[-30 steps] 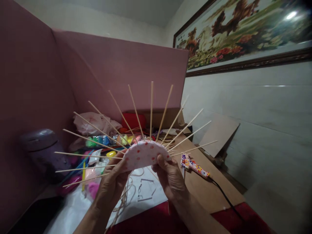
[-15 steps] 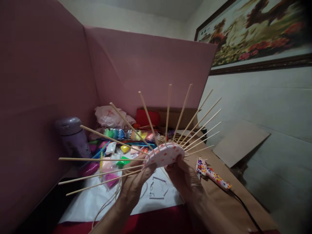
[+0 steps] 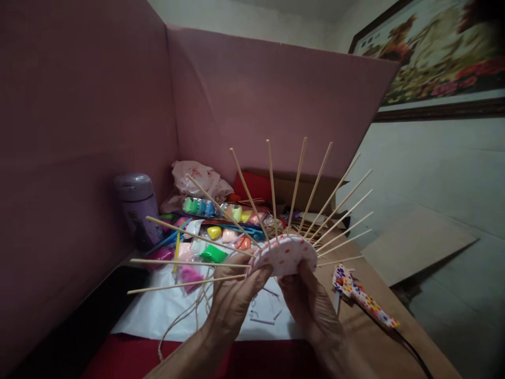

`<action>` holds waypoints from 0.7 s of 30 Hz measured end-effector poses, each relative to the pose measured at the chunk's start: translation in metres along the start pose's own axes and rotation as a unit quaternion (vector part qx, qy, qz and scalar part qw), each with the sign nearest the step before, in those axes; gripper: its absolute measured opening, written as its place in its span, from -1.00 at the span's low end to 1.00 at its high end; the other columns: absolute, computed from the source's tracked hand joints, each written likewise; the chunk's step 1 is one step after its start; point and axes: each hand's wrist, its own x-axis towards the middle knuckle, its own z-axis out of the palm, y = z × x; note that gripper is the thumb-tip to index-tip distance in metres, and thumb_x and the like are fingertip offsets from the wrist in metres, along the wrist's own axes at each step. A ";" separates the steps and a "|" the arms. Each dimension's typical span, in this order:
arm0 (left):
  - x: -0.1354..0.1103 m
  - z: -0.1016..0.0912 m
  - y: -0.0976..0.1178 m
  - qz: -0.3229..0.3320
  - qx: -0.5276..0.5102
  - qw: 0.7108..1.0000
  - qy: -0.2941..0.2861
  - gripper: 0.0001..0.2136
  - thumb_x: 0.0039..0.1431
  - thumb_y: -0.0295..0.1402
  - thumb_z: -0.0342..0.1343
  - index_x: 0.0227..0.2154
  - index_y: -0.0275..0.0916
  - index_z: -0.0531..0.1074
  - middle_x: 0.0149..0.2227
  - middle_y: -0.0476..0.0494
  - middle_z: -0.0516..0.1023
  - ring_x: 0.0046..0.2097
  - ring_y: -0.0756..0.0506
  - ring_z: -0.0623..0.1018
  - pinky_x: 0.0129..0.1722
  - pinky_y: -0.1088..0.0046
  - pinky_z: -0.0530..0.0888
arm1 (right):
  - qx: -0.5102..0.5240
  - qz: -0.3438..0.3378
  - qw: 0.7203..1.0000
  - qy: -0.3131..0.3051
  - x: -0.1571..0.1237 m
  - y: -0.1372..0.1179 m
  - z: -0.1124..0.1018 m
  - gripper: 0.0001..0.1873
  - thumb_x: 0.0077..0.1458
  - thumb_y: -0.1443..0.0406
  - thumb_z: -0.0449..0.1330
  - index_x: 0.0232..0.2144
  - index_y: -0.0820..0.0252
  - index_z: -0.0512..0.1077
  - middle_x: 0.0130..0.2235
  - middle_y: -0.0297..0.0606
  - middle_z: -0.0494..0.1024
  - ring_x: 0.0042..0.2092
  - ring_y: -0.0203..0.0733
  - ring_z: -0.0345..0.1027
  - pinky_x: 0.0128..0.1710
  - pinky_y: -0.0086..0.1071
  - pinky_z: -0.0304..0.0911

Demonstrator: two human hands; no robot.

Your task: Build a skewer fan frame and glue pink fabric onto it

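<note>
Between my two hands is a white disc with red-orange spots (image 3: 284, 255), tilted up off the table. Several thin wooden sticks (image 3: 301, 181) fan out from its edge to the left, up and right. My left hand (image 3: 236, 289) grips its left side, thumb on the near face. My right hand (image 3: 310, 295) pinches the lower right side, its thumb also on the face. The fingers behind the disc are mostly hidden. Below lies a white sheet (image 3: 145, 310) with a loop of twine (image 3: 175, 322) and small dark strips (image 3: 262, 321).
A flower-patterned glue gun (image 3: 365, 297) with a black cord lies on brown board (image 3: 355, 337) at right. A purple flask (image 3: 138, 210) stands at left. Bagged coloured clay (image 3: 213, 254) spreads behind my hands. Pink panels (image 3: 268, 100) enclose the back and left.
The view has shifted, so the table and panels sit further right. The disc has turned a little in my hands, and its sticks point at different angles. Both hands still hold it.
</note>
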 end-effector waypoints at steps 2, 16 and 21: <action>0.001 0.002 -0.003 0.002 -0.052 0.999 0.004 -0.79 -0.09 -0.38 0.14 -0.30 -0.22 0.45 -0.36 -0.08 0.53 -0.29 -0.11 0.47 -0.26 0.41 0.37 | 0.001 -0.007 1.000 0.021 0.000 0.001 0.000 -0.77 -0.14 0.33 0.25 -0.32 0.17 0.41 -0.34 -0.37 0.51 -0.42 -0.41 0.33 -0.47 -0.58 0.32; -0.001 0.008 -0.018 -0.015 -0.063 0.995 -0.071 -0.74 -0.09 -0.42 0.15 -0.25 -0.27 0.41 -0.31 -0.16 0.54 -0.28 -0.12 0.49 -0.31 0.38 0.42 | -0.071 -0.067 0.989 0.110 -0.009 -0.006 0.005 -0.83 -0.19 0.35 0.27 -0.44 0.22 0.37 -0.63 -0.50 0.41 -0.66 -0.49 0.23 -0.73 -0.67 0.19; -0.001 0.006 -0.026 -0.035 -0.014 0.998 -0.054 -0.78 -0.10 -0.36 0.16 -0.32 -0.30 0.42 -0.38 -0.17 0.53 -0.35 -0.11 0.49 -0.45 0.41 0.43 | -0.106 -0.081 0.978 0.161 -0.015 -0.008 0.009 -0.82 -0.23 0.33 0.28 -0.48 0.24 0.38 -0.66 -0.48 0.42 -0.68 -0.47 0.24 -0.73 -0.66 0.19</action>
